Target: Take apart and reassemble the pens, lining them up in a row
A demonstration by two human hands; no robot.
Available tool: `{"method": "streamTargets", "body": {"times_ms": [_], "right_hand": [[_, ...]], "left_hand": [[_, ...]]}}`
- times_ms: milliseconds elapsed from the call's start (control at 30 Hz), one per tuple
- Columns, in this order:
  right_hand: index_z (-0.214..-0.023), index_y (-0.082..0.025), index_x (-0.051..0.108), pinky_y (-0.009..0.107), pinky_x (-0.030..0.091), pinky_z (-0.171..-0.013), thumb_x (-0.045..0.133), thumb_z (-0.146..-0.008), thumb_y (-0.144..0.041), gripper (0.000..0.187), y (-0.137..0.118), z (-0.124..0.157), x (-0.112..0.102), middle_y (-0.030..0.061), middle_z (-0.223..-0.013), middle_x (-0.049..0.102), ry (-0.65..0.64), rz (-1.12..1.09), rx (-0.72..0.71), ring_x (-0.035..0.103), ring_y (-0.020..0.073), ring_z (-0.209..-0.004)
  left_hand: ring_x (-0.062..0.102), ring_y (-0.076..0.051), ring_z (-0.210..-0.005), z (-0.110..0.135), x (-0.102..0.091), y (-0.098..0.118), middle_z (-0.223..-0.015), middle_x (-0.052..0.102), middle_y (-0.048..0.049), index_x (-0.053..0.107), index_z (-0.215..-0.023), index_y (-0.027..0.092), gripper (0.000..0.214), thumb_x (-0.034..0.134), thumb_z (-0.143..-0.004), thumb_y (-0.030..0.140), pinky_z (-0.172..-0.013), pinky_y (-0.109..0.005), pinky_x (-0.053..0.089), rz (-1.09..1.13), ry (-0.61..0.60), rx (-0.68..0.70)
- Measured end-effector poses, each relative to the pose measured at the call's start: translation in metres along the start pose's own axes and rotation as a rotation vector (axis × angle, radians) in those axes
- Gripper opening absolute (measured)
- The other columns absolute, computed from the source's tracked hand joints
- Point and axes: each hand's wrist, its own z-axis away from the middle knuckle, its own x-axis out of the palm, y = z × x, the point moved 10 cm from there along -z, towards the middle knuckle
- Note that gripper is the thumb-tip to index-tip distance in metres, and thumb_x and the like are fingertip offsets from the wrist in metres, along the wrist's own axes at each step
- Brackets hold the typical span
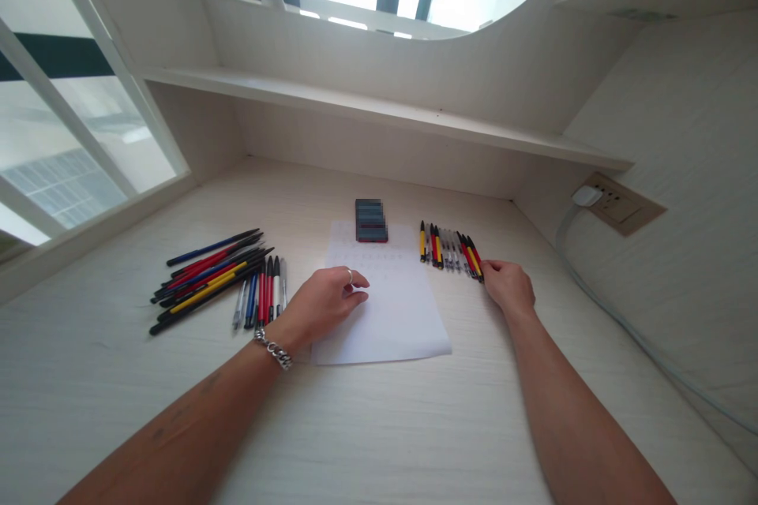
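Nudging the pen row [450, 250] askew is the risk: right hand [508, 286] touches it, grip unclear; left hand [324, 304] lies empty on paper [396, 319].

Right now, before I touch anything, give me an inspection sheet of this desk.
Surface: pale wood-grain desk, no spills seen.
Job's things: white paper at centre; row of pens to its right.
Clutter: loose heap of pens on the left; dark block on the paper's far edge, blurred.
Grippers: left hand rests on the paper, fingers curled; right hand has its fingertips at the row's outermost pen, grip unclear.
Cables: white cable runs from the wall socket along the desk's right edge.
Surroundings: shelf above, window on the left.
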Motion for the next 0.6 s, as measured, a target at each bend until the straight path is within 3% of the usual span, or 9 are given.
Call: {"method": "streamTargets", "body": {"times_ms": [167,267,367,467,600], "right_hand": [[-0.099,-0.023,0.072,0.035,0.041,-0.065,0.047,-0.079,-0.046,0.040,-0.011,0.002,-0.015,0.0128,-0.094,0.069,0.098,-0.039,-0.050,0.061,0.0276,-0.081],[-0.097,-0.018,0.071,0.034,0.043,-0.074,0.045,-0.082,-0.042,0.039,-0.045,0.021,-0.031,0.0115,-0.095,0.069,0.213,-0.169,-0.231,0.061,0.0239,-0.082],[-0.095,-0.019,0.070,0.030,0.045,-0.073,0.048,-0.083,-0.040,0.033,-0.100,0.060,-0.014,0.0072,-0.090,0.070,0.000,-0.356,-0.490,0.062,0.0191,-0.078],[-0.092,-0.022,0.069,0.028,0.044,-0.074,0.050,-0.084,-0.032,0.024,-0.152,0.115,0.009,0.0043,-0.089,0.069,-0.257,-0.364,-0.777,0.061,0.0165,-0.077],[-0.085,-0.024,0.069,0.027,0.043,-0.071,0.051,-0.084,-0.027,0.018,-0.171,0.146,0.024,0.0024,-0.086,0.066,-0.375,-0.313,-0.878,0.058,0.0154,-0.076]], "left_hand": [[0.060,-0.016,-0.076,0.000,-0.001,-0.001,-0.085,0.067,-0.0022,0.068,-0.096,0.023,0.021,0.056,-0.081,0.030,-0.072,-0.026,0.047,-0.032,0.000,-0.001],[0.060,-0.016,-0.077,-0.001,-0.004,-0.001,-0.086,0.067,-0.0020,0.068,-0.096,0.024,0.020,0.056,-0.081,0.030,-0.072,-0.026,0.047,-0.051,0.012,-0.007],[0.060,-0.016,-0.075,0.000,-0.010,-0.001,-0.084,0.068,-0.0020,0.068,-0.095,0.023,0.020,0.055,-0.081,0.030,-0.071,-0.026,0.047,-0.080,0.036,-0.017],[0.061,-0.016,-0.076,0.001,-0.021,0.001,-0.084,0.068,-0.0022,0.069,-0.093,0.022,0.019,0.054,-0.082,0.029,-0.071,-0.026,0.046,-0.122,0.087,-0.030],[0.061,-0.017,-0.076,0.003,-0.045,-0.001,-0.084,0.069,-0.0028,0.070,-0.089,0.021,0.020,0.053,-0.082,0.031,-0.069,-0.027,0.045,-0.207,0.134,-0.081]]}}
